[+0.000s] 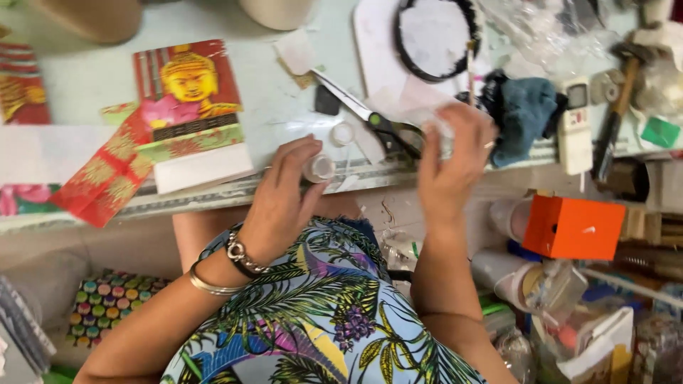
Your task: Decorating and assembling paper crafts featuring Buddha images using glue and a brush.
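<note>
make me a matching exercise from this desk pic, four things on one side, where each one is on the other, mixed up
Things:
1. small clear container
2. scissors
3. orange box
4. remote control

Places:
A. below the table edge, at the right
B. at the left hand fingertips
C. flat on the table between the two hands
D. on the table beside the dark blue cloth

Pairs: 1-B, 2-C, 3-A, 4-D

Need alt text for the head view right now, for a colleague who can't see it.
Seen from above, a person's left hand holds a small clear jar at the table edge while the right hand lifts something clear and blurred. Scissors, a small lid and a red and gold picture card lie on the table.
</note>
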